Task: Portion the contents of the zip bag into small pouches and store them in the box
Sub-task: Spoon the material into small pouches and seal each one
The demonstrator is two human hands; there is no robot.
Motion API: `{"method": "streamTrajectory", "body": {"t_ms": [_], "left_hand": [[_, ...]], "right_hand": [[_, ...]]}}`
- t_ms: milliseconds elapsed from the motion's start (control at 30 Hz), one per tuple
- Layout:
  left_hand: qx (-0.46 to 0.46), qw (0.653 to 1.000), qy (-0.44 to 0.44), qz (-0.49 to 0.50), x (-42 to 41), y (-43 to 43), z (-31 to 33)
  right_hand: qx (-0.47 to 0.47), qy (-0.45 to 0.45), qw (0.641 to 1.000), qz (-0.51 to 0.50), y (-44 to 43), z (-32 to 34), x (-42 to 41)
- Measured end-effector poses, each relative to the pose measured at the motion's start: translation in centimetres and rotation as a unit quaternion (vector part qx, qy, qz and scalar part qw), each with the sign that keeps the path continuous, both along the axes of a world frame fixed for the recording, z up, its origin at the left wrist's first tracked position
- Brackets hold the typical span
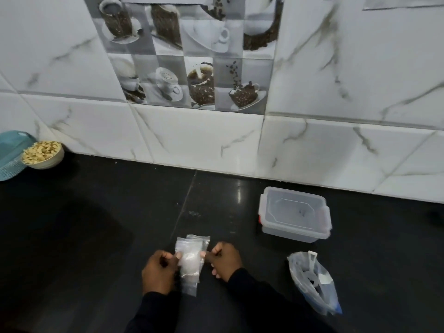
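Note:
A small clear pouch (191, 259) with white granules inside lies on the black counter (96, 224), on top of other small empty pouches. My left hand (158, 272) pinches its left edge and my right hand (224, 260) pinches its right edge. The clear plastic box (294, 213) stands open and without a lid at the right, near the wall. The zip bag (312, 284) sits in front of the box, its mouth open, with a white scoop standing in it.
A cream bowl (43, 153) of pale nuts stands at the far left against the tiled wall (192, 135), beside a teal basket (10, 155). The wall runs close behind the box.

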State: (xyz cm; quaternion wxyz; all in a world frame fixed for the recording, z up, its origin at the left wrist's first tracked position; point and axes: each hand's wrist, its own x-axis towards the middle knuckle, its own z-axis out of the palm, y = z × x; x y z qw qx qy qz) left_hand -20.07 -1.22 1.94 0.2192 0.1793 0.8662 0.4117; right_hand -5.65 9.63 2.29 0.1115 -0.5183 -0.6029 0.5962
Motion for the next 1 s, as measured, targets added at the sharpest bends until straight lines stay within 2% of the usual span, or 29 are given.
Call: {"method": "streamTrajectory", "body": {"t_ms": [100,233,333,433,567,633,700,833,933,1000], "left_hand": [[0.008,0.998,0.054,0.02,0.2,-0.3,0.6],[0.071,0.992,0.1,0.028,2.8,0.7,3.6],[0.16,0.978,0.122,-0.049,6.9,2.5,6.9],[0.218,0.954,0.086,-0.185,11.8,5.4,7.7],[0.153,0.916,0.029,-0.368,17.8,9.5,6.0],[0.1,0.903,-0.012,-0.418,20.2,11.1,5.1],[0.045,0.896,-0.016,-0.442,21.8,12.3,4.6],[-0.023,0.898,0.005,-0.44,23.1,13.3,4.3],[-0.039,0.906,-0.006,-0.422,23.2,13.3,4.1],[-0.038,0.907,0.003,-0.42,23.2,13.2,4.2]], "right_hand": [[-0.002,0.036,0.999,-0.001,0.1,2.3,3.1],[0.062,0.073,0.995,-0.008,0.2,6.5,9.1],[0.136,0.046,0.989,-0.027,0.6,9.0,14.5],[0.186,0.043,0.975,-0.118,1.5,8.8,19.8],[0.288,-0.151,0.934,-0.146,4.3,5.9,23.9],[0.299,-0.227,0.922,-0.09,5.8,4.7,24.6],[0.3,-0.277,0.912,-0.017,6.8,3.7,24.4],[0.307,-0.288,0.906,0.047,7.3,2.2,23.7],[0.315,-0.269,0.909,0.052,7.2,2.0,24.1],[0.353,-0.234,0.905,0.044,6.8,2.3,25.0]]}}
